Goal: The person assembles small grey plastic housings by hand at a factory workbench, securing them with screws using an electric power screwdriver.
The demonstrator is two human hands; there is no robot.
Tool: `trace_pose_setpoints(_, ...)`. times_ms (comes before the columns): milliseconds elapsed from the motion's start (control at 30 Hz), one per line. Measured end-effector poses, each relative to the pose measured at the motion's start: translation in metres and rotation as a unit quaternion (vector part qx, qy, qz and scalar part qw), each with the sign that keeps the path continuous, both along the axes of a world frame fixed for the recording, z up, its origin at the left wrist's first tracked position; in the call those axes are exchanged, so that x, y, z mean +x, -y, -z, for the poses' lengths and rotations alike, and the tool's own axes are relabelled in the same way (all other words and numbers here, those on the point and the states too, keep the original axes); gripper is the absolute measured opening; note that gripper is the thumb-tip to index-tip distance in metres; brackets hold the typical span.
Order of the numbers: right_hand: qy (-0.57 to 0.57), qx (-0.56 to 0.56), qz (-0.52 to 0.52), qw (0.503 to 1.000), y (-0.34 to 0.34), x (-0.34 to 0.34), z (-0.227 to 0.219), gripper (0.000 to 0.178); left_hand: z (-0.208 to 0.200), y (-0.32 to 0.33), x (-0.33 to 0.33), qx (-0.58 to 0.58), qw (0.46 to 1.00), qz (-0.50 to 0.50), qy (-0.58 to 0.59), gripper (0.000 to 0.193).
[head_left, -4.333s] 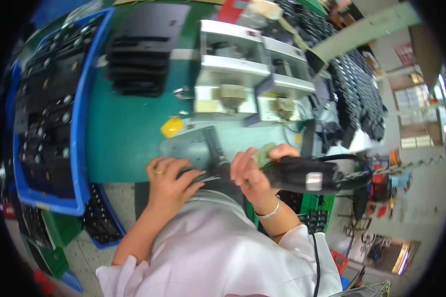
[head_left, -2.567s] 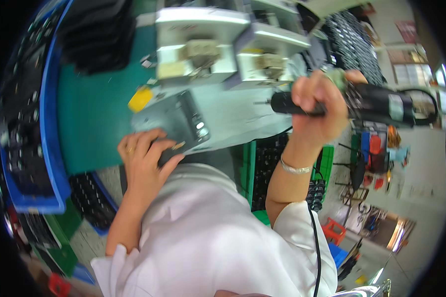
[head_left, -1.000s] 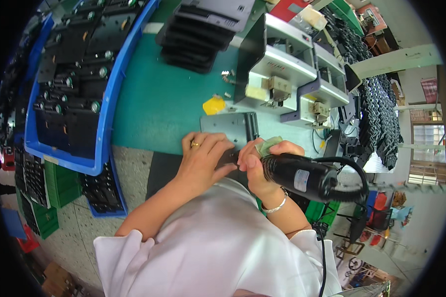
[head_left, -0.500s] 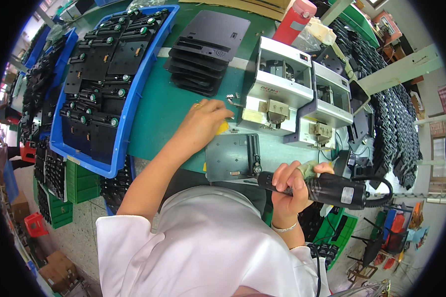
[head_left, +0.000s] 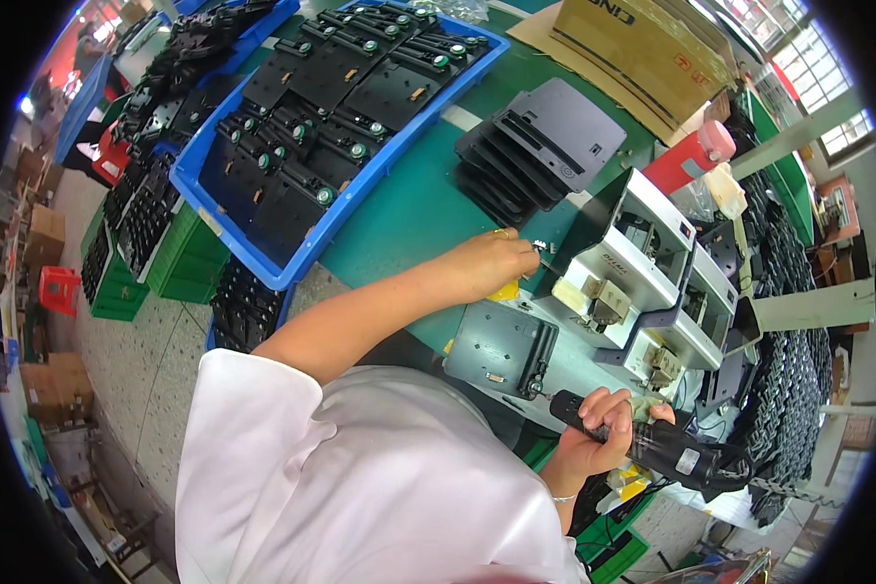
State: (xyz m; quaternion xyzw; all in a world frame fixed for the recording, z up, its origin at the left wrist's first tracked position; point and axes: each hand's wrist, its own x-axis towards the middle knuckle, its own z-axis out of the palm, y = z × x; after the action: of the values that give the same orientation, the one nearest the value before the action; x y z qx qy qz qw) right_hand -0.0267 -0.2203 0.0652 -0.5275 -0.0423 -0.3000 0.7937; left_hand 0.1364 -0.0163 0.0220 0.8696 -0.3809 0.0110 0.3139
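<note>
Teal-green worktop (head_left: 409, 209) takes most of the view, flat grey metal plate (head_left: 501, 348) lying near its front edge. Left hand (head_left: 492, 265) pinches tiny screws (head_left: 538, 247) beyond it; right hand (head_left: 599, 438) is wrapped around a black electric screwdriver (head_left: 662, 450), tip beside the plate.

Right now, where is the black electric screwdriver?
Head view, lower right: the right hand grips the black electric screwdriver just below the grey metal plate at the bench's near edge.

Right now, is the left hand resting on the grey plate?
No, the left hand is stretched out past the grey plate to small screws by the white fixture, while the right hand grips the electric screwdriver.
</note>
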Motion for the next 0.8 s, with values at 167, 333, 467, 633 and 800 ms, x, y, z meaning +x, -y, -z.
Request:
trace_pose_setpoints(167, -0.014, 0.001, -0.005, 1.000, -0.001, 0.001, -0.002, 0.012, -0.002, -0.001, -0.002, 0.012, 1.000, 0.002, 0.015, 0.010)
trace_pose_setpoints(333, -0.011, 0.011, 0.004, 1.000, -0.001, 0.000, -0.007, 0.010, 0.003, -0.001, -0.004, 0.016, 0.997, -0.047, 0.065, 0.022)
trace_pose_setpoints(467, 0.000, 0.007, -0.030, 1.000, 0.007, -0.001, -0.002, 0.009, 0.002, -0.002, -0.008, -0.016, 0.993, -0.090, 0.072, 0.032)
trace_pose_setpoints(633, 0.014, 0.027, -0.005, 1.000, -0.006, 0.002, -0.015, 0.023, 0.005, -0.004, -0.011, -0.202, 0.969, -0.139, 0.018, 0.030)
trace_pose_setpoints(800, -0.006, 0.027, 0.024, 0.999, -0.007, 0.002, -0.015, 0.039, -0.015, -0.002, -0.015, -0.439, 0.795, -0.154, -0.390, 0.027)
